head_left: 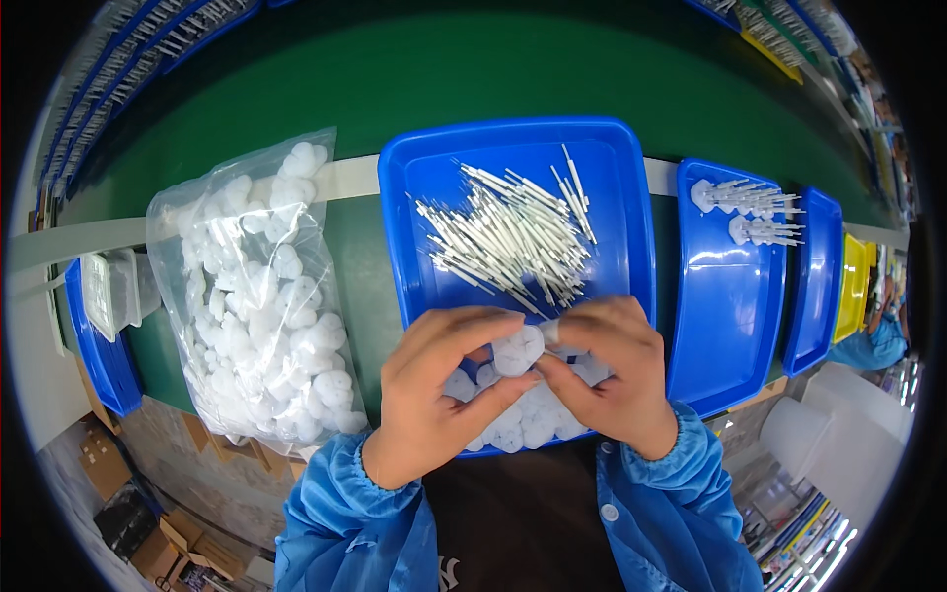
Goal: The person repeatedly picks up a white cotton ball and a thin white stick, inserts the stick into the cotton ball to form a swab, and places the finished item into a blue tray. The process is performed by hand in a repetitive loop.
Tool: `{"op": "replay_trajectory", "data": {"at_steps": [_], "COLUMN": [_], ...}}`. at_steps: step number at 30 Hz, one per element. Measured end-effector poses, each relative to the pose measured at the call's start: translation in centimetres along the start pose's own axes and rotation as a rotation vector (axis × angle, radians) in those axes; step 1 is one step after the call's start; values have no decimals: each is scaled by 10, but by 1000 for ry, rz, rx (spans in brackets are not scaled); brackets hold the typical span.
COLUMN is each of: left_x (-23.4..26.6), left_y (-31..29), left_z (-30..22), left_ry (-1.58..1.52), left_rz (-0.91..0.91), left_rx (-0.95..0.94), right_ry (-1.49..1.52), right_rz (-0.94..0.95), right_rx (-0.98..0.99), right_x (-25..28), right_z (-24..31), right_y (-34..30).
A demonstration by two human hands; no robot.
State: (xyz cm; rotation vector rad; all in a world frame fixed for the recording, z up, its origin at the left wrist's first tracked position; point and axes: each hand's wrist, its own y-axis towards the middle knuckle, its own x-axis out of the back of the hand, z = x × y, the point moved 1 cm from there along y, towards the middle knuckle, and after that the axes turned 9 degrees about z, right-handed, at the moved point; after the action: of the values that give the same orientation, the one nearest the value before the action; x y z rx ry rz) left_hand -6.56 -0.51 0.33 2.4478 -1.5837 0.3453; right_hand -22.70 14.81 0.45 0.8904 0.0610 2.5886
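Note:
My left hand (pixel 424 385) is closed, pinching a white, rounded, lobed piece (pixel 518 352) between thumb and fingers. Close against it, my right hand (pixel 623 380) is also closed, its fingertips at the right side of the piece around a small white bit (pixel 549 333); whether that belongs to the same piece I cannot tell. Both hands hover over the near end of a large blue tray (pixel 391 212). Under them lie more white lobed pieces (pixel 523 426), partly hidden. Farther up in the tray, thin white sticks (pixel 508 237) form a loose heap.
Left of the tray lies a clear plastic bag (pixel 258 296) full of white lobed pieces. A second blue tray (pixel 725 326) at right holds lobed pieces with sticks attached (pixel 755 202). Beyond are another blue tray (pixel 817 281) and a yellow one (pixel 852 286). Clear containers (pixel 113 291) stand far left.

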Motion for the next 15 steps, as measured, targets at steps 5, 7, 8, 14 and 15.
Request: {"op": "replay_trajectory", "data": {"at_steps": [5,7,8,14,15], "left_x": [-4,-7,-8,-3,-3], "left_y": [3,2,1,3,2], "left_z": [-7,-7,-7,-11,-11], "left_ry": [176,173,173,158,173], "left_rz": [-70,-68,-69,41,41], "left_rx": [-158,-180,-190,-204,-215], "right_ry": [413,425,432,724,734], "right_rz": [25,32,36,64,85], "right_rx": [-141,-134,-129,-321,-333], "right_x": [0,-2,-3,2,3], "right_z": [0,1,2,4,5], "right_y": [-4,-4,-4,-5,-5]}}
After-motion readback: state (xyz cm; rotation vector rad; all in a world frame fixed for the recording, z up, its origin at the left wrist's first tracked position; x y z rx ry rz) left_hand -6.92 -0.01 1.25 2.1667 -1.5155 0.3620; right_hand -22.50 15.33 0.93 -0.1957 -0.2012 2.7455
